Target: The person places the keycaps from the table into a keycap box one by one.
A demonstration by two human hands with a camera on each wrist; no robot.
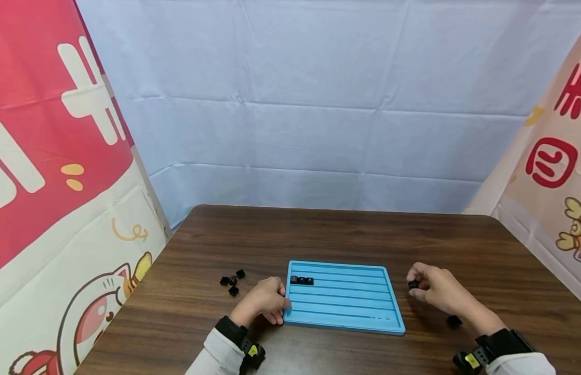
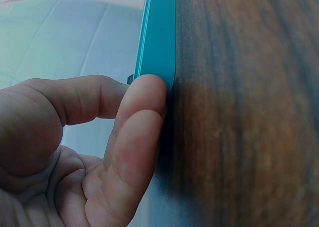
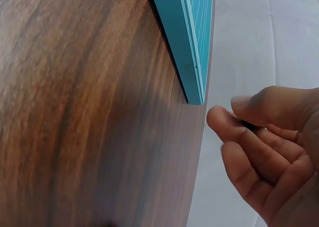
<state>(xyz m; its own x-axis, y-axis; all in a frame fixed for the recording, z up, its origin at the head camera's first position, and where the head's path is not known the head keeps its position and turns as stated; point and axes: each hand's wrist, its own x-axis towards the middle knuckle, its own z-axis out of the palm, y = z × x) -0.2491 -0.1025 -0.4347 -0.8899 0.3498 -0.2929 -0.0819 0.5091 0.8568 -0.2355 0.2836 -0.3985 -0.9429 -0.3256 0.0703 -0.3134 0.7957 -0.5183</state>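
Observation:
A shallow blue tray (image 1: 342,299) with long raised ridges lies on the table. My left hand (image 1: 267,300) holds its near left edge, and the left wrist view shows fingertips (image 2: 144,95) against its side wall. Three black keycaps (image 1: 302,280) sit side by side at the left end of an upper row. To the right of the tray, my right hand (image 1: 438,286) pinches another black keycap (image 1: 413,284) between thumb and fingers. In the right wrist view, the fingers mostly hide that keycap (image 3: 247,125).
Several loose black keycaps (image 1: 232,281) lie left of the tray, beyond my left hand. One more dark piece (image 1: 454,321) lies beneath my right wrist. The brown wooden table (image 1: 346,229) ends at a hanging pale cloth (image 1: 309,135), with printed cloths on both sides.

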